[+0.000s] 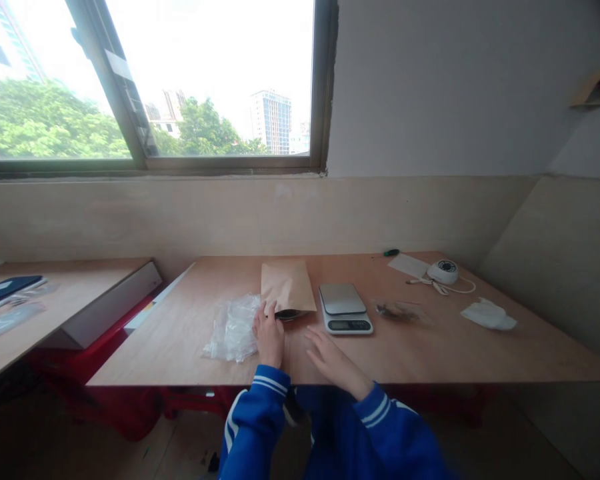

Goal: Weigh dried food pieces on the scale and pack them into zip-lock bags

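Note:
A brown kraft paper bag [287,287] lies flat on the table, its mouth toward me and gaping a little, with a dark gap showing. My left hand [269,337] is at the left corner of that mouth, its fingers stretched out and touching the bag's edge. Beside it on the left is a pile of clear plastic bags [233,330]. My right hand [333,357] hovers near the table, palm down and holding nothing, its fingers apart. It is just in front of a white digital kitchen scale [344,300], whose metal platform bears nothing.
Right of the scale lies a clear bag of small dark items [400,311]. Farther right are a white dome-shaped device with a cable [443,271], a white sheet [409,265], a green-handled tool [391,253] and a crumpled white tissue [489,314]. Red stools [125,413] stand below.

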